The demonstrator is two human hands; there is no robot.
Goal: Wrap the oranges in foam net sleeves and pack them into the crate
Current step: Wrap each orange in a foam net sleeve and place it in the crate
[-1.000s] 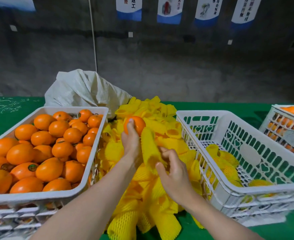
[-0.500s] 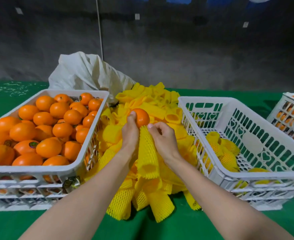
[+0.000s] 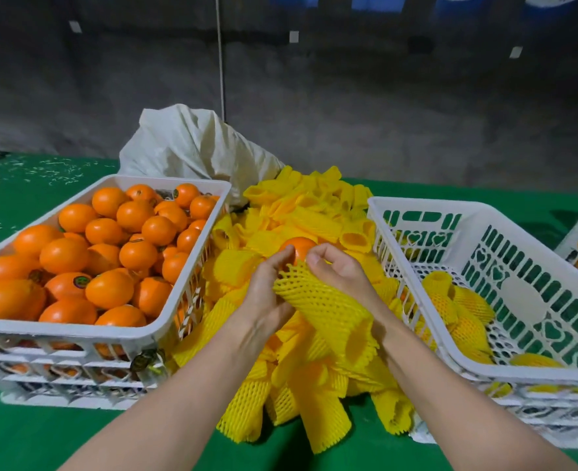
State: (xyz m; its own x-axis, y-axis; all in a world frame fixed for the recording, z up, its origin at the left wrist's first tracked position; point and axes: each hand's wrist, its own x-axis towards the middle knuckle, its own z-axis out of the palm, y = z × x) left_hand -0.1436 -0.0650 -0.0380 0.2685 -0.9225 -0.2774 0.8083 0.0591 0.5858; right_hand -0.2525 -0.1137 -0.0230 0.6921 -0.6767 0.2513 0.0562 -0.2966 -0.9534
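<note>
Orange fruit (image 3: pixel 298 249), one, sat at the mouth of a yellow foam net sleeve (image 3: pixel 321 297) above the sleeve pile (image 3: pixel 291 212); left hand (image 3: pixel 268 286) and right hand (image 3: pixel 340 270) each pinched the sleeve's rim. White packing crate (image 3: pixel 505 370) stood at right, holding wrapped oranges (image 3: pixel 464 316).

oranges crate (image 3: pixel 192 321) left | sleeve pile (image 3: pixel 308 212) centre | packing crate (image 3: pixel 536 372) right | sack (image 3: pixel 192 147) behind pile
</note>
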